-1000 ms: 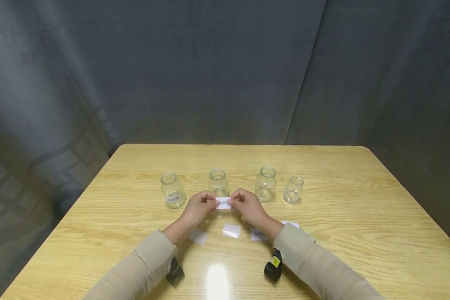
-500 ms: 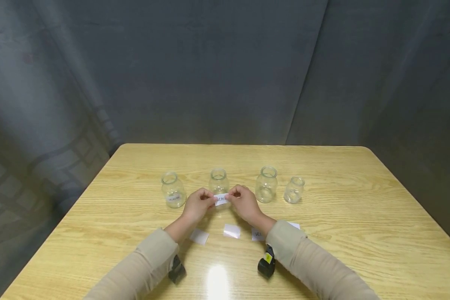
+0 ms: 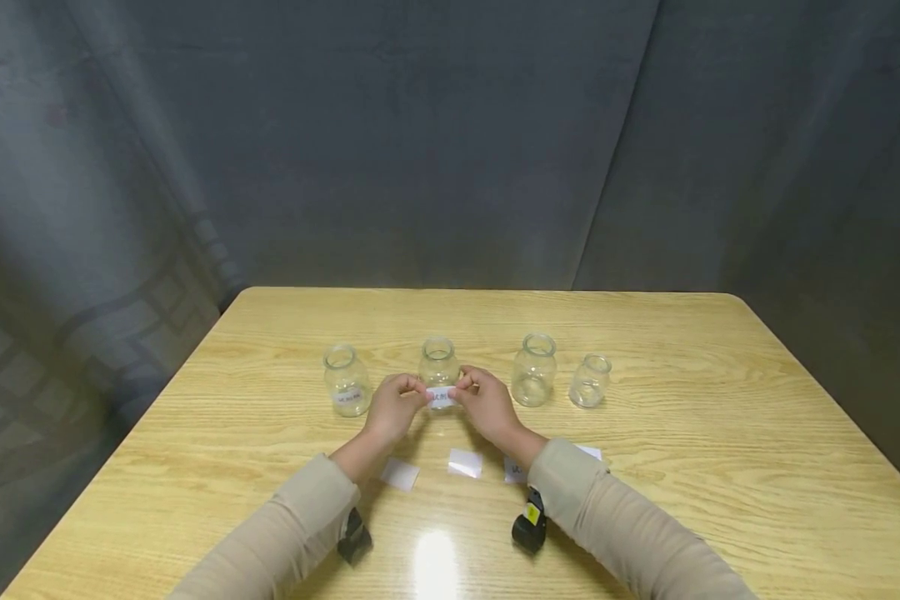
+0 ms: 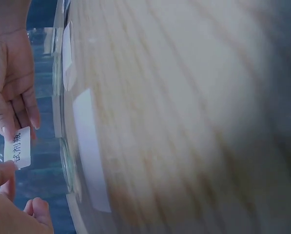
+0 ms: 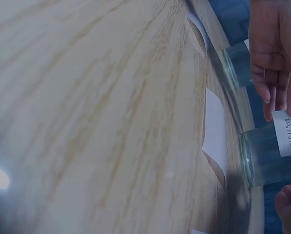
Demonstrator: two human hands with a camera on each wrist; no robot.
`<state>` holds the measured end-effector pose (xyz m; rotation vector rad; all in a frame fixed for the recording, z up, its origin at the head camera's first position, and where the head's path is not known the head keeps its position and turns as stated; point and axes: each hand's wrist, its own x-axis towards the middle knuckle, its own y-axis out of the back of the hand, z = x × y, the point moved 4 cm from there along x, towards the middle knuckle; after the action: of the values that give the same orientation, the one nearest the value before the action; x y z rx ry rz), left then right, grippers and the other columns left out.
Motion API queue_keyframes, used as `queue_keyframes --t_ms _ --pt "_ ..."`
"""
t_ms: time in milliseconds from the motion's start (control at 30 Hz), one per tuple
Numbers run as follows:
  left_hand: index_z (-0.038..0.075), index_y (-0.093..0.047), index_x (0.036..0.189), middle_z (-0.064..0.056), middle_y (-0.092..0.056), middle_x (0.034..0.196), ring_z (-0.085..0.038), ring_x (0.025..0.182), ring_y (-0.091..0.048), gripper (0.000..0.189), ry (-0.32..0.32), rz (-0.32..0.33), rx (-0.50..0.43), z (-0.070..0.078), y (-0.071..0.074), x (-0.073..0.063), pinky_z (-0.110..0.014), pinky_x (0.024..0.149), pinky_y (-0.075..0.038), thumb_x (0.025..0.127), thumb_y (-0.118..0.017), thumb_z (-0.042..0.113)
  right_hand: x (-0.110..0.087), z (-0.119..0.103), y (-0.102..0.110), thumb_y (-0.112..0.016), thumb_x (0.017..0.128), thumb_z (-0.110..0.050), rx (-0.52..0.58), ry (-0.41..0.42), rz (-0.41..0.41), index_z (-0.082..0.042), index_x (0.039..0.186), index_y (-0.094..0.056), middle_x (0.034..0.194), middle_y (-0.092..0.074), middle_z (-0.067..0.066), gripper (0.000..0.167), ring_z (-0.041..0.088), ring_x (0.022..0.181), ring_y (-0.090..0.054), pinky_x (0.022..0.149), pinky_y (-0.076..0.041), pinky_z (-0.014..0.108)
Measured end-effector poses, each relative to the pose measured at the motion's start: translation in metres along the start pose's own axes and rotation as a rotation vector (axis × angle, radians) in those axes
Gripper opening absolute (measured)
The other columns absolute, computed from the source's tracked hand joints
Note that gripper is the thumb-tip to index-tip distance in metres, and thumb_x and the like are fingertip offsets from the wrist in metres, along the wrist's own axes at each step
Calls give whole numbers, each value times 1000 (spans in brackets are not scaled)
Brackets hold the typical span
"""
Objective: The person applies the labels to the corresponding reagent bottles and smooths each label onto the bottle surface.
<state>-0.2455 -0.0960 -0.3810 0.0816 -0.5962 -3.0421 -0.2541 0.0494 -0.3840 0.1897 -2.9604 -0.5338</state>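
Note:
Between my two hands is a small white label (image 3: pixel 442 397) printed with dark characters. My left hand (image 3: pixel 394 410) pinches its left end with thumb and fingers. The right end is pinched by my right hand (image 3: pixel 490 408). In the head view the label overlaps the front of an upright clear glass jar (image 3: pixel 438 350), the second from the left. The right wrist view has the label (image 5: pixel 286 132) close against the jar's side (image 5: pixel 267 156), writing facing outward. In the left wrist view the thumb tips lie on the label's (image 4: pixel 19 148) printed face.
A glass jar (image 3: pixel 342 371) with a label on it stands at the left. Another jar (image 3: pixel 534 367) and a smaller one (image 3: pixel 589 379) stand to the right. Nearer on the wooden table (image 3: pixel 682 400) lie white papers (image 3: pixel 465 462), one partly behind my right wrist.
Both hands have moved slightly up and forward with the label, bringing it over the jar's front in view. The label tilted midway and is now nearly level.

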Motion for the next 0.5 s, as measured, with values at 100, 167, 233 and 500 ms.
queue_keyframes --t_ms 100,167,233,500 --pt "5 -57 77 -11 -48 119 -34 115 -35 7 -7 -1 6 1 0 1 -54 94 -21 79 -60 11 1 -1 0 -59 79 -4 -9 9 11 0 76 -54 124 -44 18 8 34 106 -46 82 -44 35" --pt "4 -57 77 -11 -48 119 -33 115 -35 7 -14 -3 12 1 1 2 -52 94 -25 79 -60 10 2 -1 0 -59 79 -4 -13 20 21 0 76 -54 122 -45 18 7 34 109 -44 84 -42 36" --pt "4 -57 78 -11 -47 119 -33 114 -37 8 -20 -8 13 1 1 2 -48 93 -30 80 -59 10 3 -2 -1 -59 80 -4 -7 24 28 0 75 -55 121 -47 18 7 34 108 -45 85 -42 36" --pt "2 -58 79 -12 -51 113 -31 103 -46 9 -28 2 65 2 3 5 -39 86 -40 79 -61 10 4 -2 -3 -59 79 -4 -42 -5 60 -1 74 -55 118 -50 15 7 31 105 -48 81 -44 33"
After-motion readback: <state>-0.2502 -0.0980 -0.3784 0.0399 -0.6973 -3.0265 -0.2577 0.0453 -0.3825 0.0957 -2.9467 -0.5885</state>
